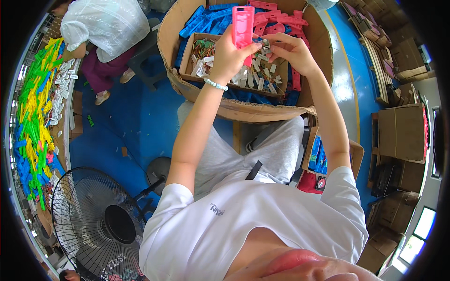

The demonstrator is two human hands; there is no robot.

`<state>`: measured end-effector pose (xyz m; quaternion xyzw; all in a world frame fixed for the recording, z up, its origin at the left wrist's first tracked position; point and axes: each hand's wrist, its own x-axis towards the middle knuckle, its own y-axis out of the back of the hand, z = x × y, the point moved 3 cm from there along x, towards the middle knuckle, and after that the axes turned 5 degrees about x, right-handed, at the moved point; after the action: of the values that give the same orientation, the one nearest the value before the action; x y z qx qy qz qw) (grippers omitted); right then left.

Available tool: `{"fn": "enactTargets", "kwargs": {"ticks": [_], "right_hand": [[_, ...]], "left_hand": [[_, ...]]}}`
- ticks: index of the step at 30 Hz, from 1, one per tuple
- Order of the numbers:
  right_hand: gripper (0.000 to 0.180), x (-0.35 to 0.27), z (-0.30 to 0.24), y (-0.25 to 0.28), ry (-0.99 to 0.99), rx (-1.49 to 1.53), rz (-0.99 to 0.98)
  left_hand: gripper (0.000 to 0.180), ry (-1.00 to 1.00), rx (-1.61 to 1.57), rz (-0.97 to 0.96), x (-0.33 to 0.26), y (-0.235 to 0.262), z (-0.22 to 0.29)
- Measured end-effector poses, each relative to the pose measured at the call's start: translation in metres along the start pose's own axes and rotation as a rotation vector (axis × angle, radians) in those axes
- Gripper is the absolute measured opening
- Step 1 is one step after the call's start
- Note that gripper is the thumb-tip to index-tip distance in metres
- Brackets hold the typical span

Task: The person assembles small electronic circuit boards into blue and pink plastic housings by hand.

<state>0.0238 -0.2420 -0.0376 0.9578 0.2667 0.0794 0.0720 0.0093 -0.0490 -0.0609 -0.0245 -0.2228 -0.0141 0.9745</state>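
Glossy pink plastic piece (243, 25); matt cardboard box (243, 108).

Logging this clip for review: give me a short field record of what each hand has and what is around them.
left hand: holds pink plastic piece upright
right hand: pinches small metal part beside the pink piece
below hands: small cardboard tray of white parts inside large cardboard box of blue and pink pieces
nearby: floor fan; seated co-worker

Large box (234, 110) at my twelve o'clock holds a small tray (187, 56); fan (96, 225) at eight; parts-laden surface (35, 117) at nine.
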Motion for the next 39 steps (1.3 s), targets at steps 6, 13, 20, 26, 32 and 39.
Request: {"fn": "enactTargets", "kwargs": {"ticks": [6, 13, 20, 26, 32, 39], "right_hand": [[0.035, 0.008, -0.015, -0.006, 0.073, 0.054, 0.057], [0.032, 0.022, 0.007, -0.009, 0.106, 0.085, 0.192], [0.029, 0.027, 0.034, -0.015, 0.126, 0.010, 0.267], [0.027, 0.030, 0.042, -0.016, 0.138, 0.023, 0.264], [0.027, 0.028, 0.032, -0.020, 0.198, -0.040, 0.237], [0.028, 0.023, 0.047, -0.014, -0.018, 0.515, 0.178]], "left_hand": [[0.041, -0.229, 0.271, -0.005, 0.022, 0.004, 0.010], [0.037, -0.126, 0.251, 0.023, 0.029, 0.006, 0.004], [0.037, -0.293, 0.691, -0.069, 0.028, 0.006, 0.001], [0.044, -0.482, 0.786, -0.075, 0.022, 0.002, -0.010], [0.038, -0.436, 0.679, 0.112, 0.026, 0.008, -0.017], [0.041, -0.100, -0.014, -0.095, 0.027, 0.020, -0.020]]}}
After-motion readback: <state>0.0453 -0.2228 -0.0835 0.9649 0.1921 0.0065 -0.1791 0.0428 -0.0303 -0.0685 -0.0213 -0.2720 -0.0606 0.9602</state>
